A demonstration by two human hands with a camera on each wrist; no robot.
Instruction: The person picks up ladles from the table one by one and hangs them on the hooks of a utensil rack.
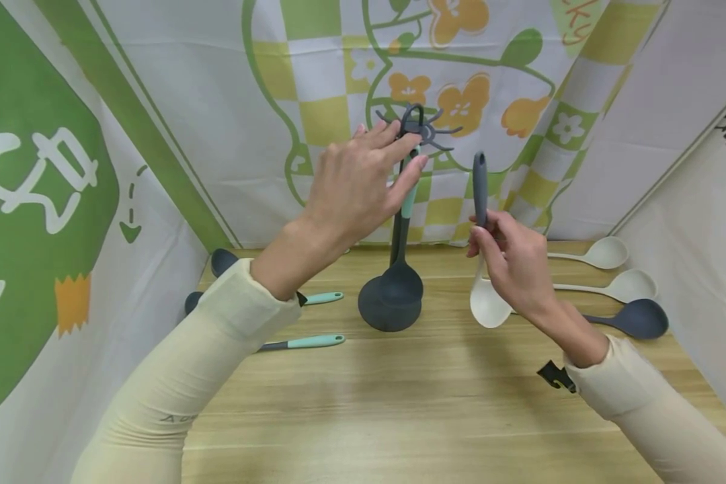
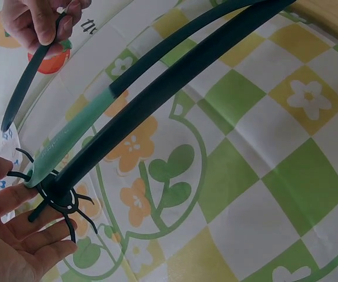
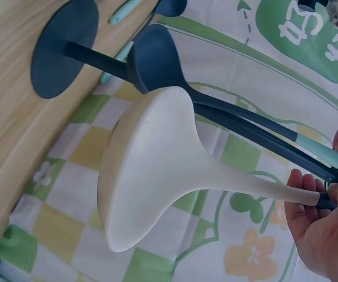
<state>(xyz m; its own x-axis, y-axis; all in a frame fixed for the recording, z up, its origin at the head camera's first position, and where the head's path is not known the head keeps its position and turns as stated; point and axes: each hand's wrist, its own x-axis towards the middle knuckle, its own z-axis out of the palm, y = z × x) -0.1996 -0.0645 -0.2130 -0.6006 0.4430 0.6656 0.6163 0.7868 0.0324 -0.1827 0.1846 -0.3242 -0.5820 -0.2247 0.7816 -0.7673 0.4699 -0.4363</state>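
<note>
A dark utensil stand [image 1: 369,310] with a round base and curved hooks rises from the table by the back cloth. From one of its hooks hangs a dark ladle [image 1: 402,286] with a mint handle. At the top of the stand, my left hand [image 1: 353,181] has its fingers stretched out among the hooks, beside the mint handle's end, as the left wrist view shows. To the right, my right hand [image 1: 517,259] grips a white ladle [image 3: 157,164] by its grey handle [image 1: 480,181]. That ladle is upright, bowl down, apart from the stand.
On the table's left lie utensils with mint handles [image 1: 320,341] and dark heads, partly behind my left sleeve. At the right, two white ladles [image 1: 632,286] and a dark ladle [image 1: 641,319] lie with their handles behind my right hand. Printed cloth [image 1: 314,128] walls the back and sides.
</note>
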